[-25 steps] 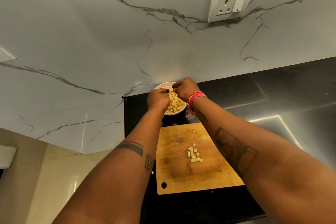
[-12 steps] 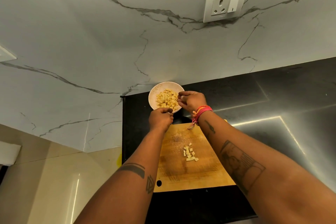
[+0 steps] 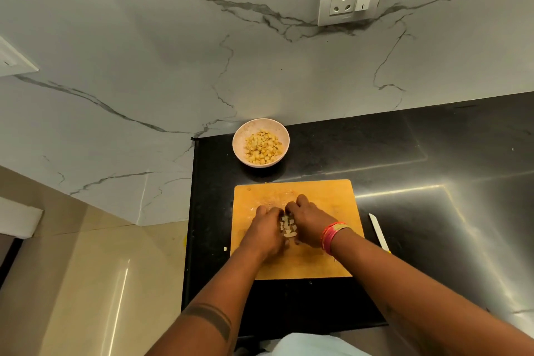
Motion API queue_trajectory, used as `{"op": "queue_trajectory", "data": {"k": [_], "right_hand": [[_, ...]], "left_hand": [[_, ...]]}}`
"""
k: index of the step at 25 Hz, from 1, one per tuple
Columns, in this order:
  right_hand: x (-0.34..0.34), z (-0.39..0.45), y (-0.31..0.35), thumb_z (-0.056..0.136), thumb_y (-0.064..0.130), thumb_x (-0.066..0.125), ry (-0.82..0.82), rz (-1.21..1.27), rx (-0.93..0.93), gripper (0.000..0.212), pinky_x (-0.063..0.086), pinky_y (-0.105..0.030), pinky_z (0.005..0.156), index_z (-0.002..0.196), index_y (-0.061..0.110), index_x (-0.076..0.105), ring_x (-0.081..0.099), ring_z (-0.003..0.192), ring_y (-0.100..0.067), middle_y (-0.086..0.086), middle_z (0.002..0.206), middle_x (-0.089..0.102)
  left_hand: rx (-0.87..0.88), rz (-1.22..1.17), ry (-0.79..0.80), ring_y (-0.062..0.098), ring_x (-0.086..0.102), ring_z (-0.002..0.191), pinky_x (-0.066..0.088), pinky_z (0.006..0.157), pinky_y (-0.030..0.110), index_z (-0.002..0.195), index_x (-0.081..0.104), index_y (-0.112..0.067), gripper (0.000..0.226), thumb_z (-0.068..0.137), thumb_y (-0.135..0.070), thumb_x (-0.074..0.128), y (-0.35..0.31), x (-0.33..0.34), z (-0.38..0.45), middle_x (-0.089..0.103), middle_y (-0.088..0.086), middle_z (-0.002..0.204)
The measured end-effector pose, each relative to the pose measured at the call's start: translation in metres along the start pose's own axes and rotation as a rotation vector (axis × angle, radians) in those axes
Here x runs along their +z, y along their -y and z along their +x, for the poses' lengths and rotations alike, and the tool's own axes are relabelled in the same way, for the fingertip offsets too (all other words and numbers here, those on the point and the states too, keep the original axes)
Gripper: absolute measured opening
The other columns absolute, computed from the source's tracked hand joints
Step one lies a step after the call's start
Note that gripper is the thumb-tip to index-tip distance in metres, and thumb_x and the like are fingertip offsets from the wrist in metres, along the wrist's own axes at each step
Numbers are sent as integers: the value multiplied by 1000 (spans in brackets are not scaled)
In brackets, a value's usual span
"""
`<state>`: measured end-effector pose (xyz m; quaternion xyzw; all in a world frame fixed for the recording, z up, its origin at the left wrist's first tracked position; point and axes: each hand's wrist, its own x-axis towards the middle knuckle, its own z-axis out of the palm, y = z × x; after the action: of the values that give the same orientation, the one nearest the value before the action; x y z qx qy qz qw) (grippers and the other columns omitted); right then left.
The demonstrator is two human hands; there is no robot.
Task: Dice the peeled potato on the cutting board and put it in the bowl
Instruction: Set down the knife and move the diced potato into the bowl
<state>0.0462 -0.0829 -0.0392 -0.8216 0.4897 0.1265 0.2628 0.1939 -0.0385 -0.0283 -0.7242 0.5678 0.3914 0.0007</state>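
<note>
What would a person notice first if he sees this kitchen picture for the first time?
Probably the two hands, left hand and right hand, cupped around a small heap of potato cubes in the middle of the wooden cutting board. Beyond the board, a pale bowl full of yellow diced potato stands on the black counter near the marble wall. A knife lies right of the board.

Yellow potato cubes (image 3: 263, 148) in pinkish bowl (image 3: 239, 136); orange-tan board (image 3: 332, 196); black counter (image 3: 375, 147).
</note>
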Motion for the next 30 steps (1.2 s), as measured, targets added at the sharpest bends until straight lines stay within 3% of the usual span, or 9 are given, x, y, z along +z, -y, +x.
{"op": "queue_trajectory", "data": {"k": [3, 8, 13, 16, 20, 23, 27, 30], "right_hand": [[3, 3, 1, 79, 17, 82, -31, -17, -75, 66, 53, -45, 95, 136, 13, 47, 58, 110, -33, -12, 131, 44], [12, 2, -1, 84, 18, 77, -120, 171, -9, 44, 50, -35, 91, 124, 16, 60, 59, 103, -28, -8, 120, 54], [13, 1, 9, 86, 6, 71, -120, 439, 189, 42, 54, -33, 95, 127, 14, 66, 65, 109, -25, -9, 122, 67], [12, 3, 8, 89, 0, 61, -118, 566, 274, 40, 54, -31, 94, 126, 11, 68, 65, 110, -24, -8, 121, 70], [13, 5, 10, 93, 20, 65, -144, 778, 361, 20, 58, -42, 89, 109, 14, 76, 69, 95, -24, -6, 105, 74], [14, 7, 17, 98, 32, 62, -226, 762, 423, 25, 54, -31, 81, 100, 14, 80, 68, 90, -23, -7, 98, 76], [16, 8, 27, 95, 24, 65, -302, 709, 521, 18, 44, -22, 73, 98, 15, 81, 62, 83, -17, -4, 99, 77], [19, 5, 26, 93, 15, 64, -312, 697, 498, 21, 52, -26, 84, 107, 17, 79, 67, 99, -21, -3, 110, 75]], "left_hand": [[63, 133, -70, 21, 52, 117, 47, 104, 37, 139, 44, -22, 62, 85, -21, 75, -7, 7, -5, 39, 1, 137], [51, 58, -233, 17, 54, 106, 49, 92, 31, 126, 57, -22, 32, 95, -20, 64, -9, 21, -9, 52, 2, 125], [-123, -277, -327, 17, 60, 106, 50, 89, 27, 122, 67, -22, 33, 92, -10, 64, -10, 30, -1, 65, 1, 120], [-222, -460, -307, 17, 63, 106, 50, 85, 25, 118, 71, -20, 32, 91, -7, 59, -18, 28, -3, 69, -2, 117], [-396, -740, -286, 14, 64, 90, 57, 82, 34, 89, 73, -31, 17, 94, -22, 59, -18, 23, -3, 71, -7, 100], [-454, -838, -314, 16, 65, 84, 59, 82, 37, 73, 67, -29, 23, 96, -29, 64, -19, 24, 1, 72, -5, 89], [-513, -917, -347, 16, 68, 80, 61, 76, 35, 78, 73, -24, 14, 92, -25, 70, -22, 26, 2, 73, -3, 85], [-530, -918, -368, 15, 66, 81, 58, 71, 29, 94, 78, -22, 11, 93, -20, 67, -28, 25, -2, 70, -6, 84]]}}
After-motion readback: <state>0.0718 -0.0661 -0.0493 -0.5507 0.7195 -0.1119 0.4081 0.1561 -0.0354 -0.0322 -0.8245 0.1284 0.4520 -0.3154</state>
